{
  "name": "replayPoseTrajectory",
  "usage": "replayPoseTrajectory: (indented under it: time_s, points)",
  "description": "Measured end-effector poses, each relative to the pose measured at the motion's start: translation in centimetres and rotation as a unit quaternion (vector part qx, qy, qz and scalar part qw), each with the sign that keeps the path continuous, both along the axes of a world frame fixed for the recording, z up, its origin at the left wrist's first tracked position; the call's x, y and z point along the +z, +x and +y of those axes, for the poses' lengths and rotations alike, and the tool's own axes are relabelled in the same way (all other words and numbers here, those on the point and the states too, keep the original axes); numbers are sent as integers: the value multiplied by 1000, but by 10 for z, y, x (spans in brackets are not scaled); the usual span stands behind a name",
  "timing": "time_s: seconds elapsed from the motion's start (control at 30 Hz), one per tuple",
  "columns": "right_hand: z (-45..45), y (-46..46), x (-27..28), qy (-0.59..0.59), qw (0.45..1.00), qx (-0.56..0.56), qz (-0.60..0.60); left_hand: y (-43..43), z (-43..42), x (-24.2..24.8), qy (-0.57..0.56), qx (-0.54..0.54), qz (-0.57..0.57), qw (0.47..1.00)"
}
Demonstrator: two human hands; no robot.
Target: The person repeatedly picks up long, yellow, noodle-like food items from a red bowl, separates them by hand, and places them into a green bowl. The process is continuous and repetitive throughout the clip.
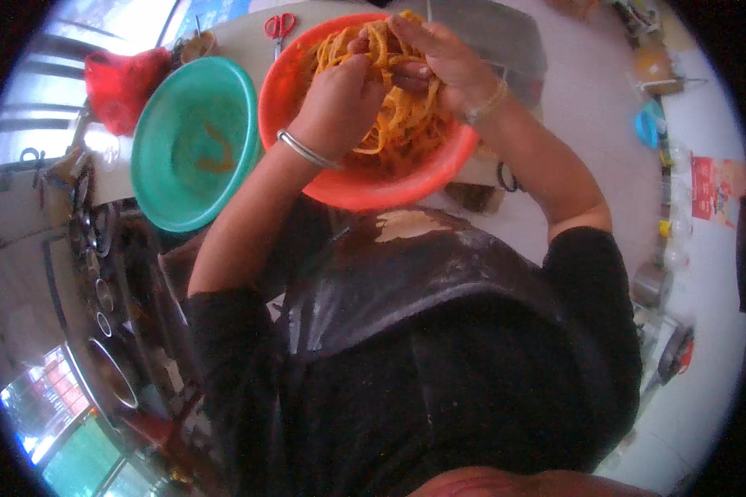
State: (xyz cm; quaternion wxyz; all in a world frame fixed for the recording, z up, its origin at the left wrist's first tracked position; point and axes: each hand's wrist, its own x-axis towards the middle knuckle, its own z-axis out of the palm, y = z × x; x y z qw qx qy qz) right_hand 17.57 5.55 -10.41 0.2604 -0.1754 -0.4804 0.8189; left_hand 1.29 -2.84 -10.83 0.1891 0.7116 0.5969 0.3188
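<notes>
An orange-red plastic basin (367,192) stands in front of me, holding a heap of long, orange-coated food strips (404,118). My left hand (345,105), with a silver-coloured bangle at the wrist, grips some strips over the basin's middle. Close beside it, my right hand (457,65) has its fingers closed around strips raised above the heap. Strands hang between both hands. What exactly the strips are cannot be told. To the left of this basin is a green plastic basin (155,155) with a brownish smear on its bottom.
Red-handled scissors (280,28) lie on the pale tabletop (242,37) behind the basins. A red bag (124,90) sits beyond the green basin. A dark grey box-like object (503,31) is at the far right. Bottles (677,205) line the wall on the right.
</notes>
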Motion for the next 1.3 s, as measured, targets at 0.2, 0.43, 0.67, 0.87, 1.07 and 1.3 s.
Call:
replayPoseTrajectory:
  time_s: [0.2,0.43,0.67,0.87,1.07,1.3]
  points:
    - [2,-19,-8,27,993,-66,-89,-10,3,-30,160,-162,68,971]
    - [1,-16,-18,32,990,-11,-134,-11,-31,-9,-361,-76,-340,865]
    - [-13,-20,37,277,864,250,-337,-55,11,19,-24,-88,-286,954]
    - [5,-18,34,309,814,376,-319,-37,23,-20,-422,-245,-526,696]
    - [17,6,10,257,815,440,-275,-53,7,13,-446,-217,-225,839]
    - [26,11,25,214,850,399,-269,-80,16,38,-504,-215,-198,813]
